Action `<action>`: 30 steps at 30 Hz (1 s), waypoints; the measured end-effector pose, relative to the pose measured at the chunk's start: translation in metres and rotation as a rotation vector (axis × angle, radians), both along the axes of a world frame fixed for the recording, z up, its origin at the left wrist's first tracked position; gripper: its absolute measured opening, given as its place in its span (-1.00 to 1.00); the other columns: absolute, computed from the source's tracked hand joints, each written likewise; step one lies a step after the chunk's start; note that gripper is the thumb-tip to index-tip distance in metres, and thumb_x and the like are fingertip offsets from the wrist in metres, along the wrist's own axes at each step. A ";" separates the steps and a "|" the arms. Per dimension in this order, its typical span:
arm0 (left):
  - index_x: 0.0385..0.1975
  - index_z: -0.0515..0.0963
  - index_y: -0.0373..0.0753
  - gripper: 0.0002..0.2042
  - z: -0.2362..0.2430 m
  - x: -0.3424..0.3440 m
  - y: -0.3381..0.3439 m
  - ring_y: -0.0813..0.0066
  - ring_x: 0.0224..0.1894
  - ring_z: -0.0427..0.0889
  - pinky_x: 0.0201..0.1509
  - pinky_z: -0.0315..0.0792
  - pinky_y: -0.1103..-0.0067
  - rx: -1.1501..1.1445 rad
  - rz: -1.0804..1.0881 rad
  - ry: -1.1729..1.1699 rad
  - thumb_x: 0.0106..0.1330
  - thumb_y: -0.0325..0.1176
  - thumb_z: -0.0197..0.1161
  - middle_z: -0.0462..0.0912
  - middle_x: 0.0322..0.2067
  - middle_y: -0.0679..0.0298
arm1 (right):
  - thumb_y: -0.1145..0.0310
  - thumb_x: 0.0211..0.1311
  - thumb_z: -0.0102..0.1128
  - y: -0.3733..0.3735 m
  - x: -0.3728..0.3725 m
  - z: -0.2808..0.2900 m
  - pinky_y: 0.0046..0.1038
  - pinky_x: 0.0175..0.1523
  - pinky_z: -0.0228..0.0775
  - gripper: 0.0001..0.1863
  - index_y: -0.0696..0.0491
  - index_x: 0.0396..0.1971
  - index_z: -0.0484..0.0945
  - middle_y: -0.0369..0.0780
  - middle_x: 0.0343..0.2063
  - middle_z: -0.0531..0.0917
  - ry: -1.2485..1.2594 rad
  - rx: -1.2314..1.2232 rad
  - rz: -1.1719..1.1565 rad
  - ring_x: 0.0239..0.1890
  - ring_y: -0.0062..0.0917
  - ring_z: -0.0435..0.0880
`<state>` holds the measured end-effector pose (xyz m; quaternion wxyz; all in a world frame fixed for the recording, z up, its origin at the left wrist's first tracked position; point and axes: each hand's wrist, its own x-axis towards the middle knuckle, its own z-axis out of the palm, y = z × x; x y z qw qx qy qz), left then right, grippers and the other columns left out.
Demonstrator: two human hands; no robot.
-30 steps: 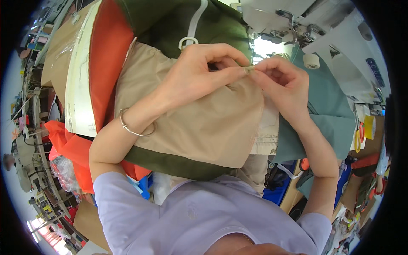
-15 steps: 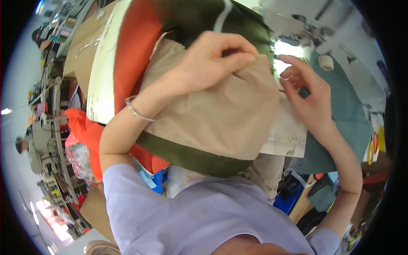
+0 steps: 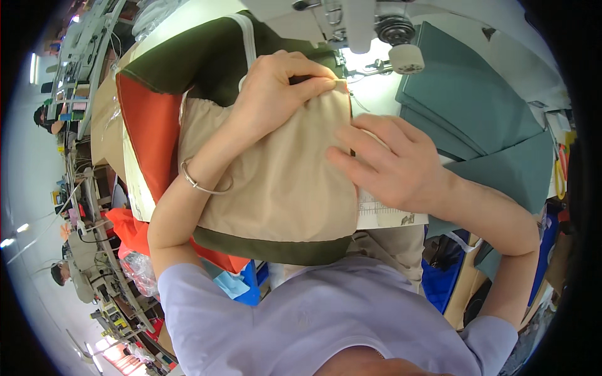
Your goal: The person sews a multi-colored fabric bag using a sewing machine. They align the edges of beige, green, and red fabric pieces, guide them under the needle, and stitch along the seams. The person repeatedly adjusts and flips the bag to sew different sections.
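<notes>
A beige fabric piece [image 3: 282, 175] with a dark green band [image 3: 269, 248] along its near edge lies in front of me, over orange [image 3: 147, 131] and dark green cloth [image 3: 207, 53]. My left hand [image 3: 279, 91] pinches the beige cloth's far right corner between thumb and forefinger, close to the needle area of a white sewing machine [image 3: 359, 28]. Over the cloth's right edge lies my right hand [image 3: 395, 163], its fingers apart and bent, with the fingertips at the beige surface. A white zipper-like strip [image 3: 246, 37] runs across the green cloth behind my left hand.
Folded teal fabric [image 3: 464, 100] lies right of the machine. Scissors with orange and yellow handles [image 3: 560, 172] are at the far right. A blue bin [image 3: 439, 285] stands below the table's right side. Other workstations with people line the far left.
My right hand has come left from the open space beside the cloth onto its right edge. The beige cloth lies flatter. The view has shifted, showing more of the sewing machine.
</notes>
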<state>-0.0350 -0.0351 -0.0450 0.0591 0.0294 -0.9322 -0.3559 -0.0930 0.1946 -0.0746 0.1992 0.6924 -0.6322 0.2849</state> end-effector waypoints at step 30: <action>-0.05 0.68 -0.24 -0.65 -0.011 0.025 0.000 0.18 0.04 0.65 0.03 0.59 0.35 -0.457 -0.276 0.403 0.13 -0.61 0.26 0.68 -0.05 0.20 | 0.44 -0.09 0.28 -0.008 0.001 -0.003 -0.53 -0.23 0.48 -0.78 0.11 -0.35 0.58 -0.20 -0.28 0.61 0.006 -0.003 0.016 -0.20 -0.50 0.60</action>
